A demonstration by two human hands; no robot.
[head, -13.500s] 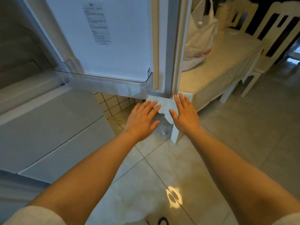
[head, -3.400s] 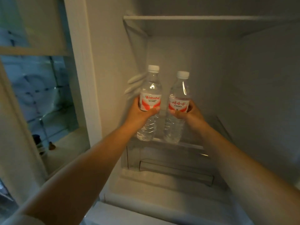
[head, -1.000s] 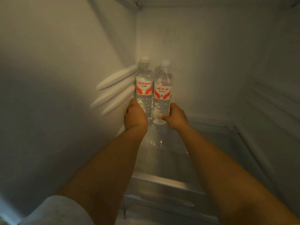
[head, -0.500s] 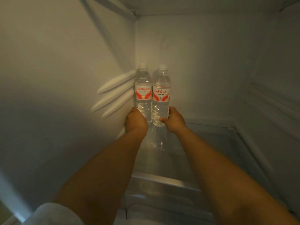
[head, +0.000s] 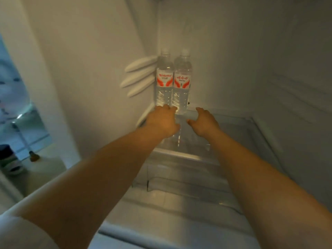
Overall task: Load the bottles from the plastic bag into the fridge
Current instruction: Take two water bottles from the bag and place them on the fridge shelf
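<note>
While both hands hung empty over the glass shelf (head: 233, 126), two bottles stood upright, long axes vertical, directly beyond the fingertips in the far left corner of the fridge (head: 251, 51). Item one, left bottle (head: 164, 79): clear, white cap, red-and-white label, set against the left wall just right of three white ribs (head: 138, 76); its base lay just past the left hand (head: 162, 122), so near that touch or gap could not be told. Item two, right bottle (head: 182, 81): same make, touching or all but touching item one, base forward and left of the right hand (head: 203, 121), apart from it. Left hand: fingers loosely curled, palm down, holding nothing, the nearer of the two to the bottles. Right hand: fingers spread and slack, thumb out toward the left hand, holding nothing, touching nothing that showed. Judgement: both bottles were set down and released; the pair looked stable, each bracing the other and the wall. No bag was in view, so any further bottles lay behind the hands, outside the fridge, and either hand was free to fetch them.
</note>
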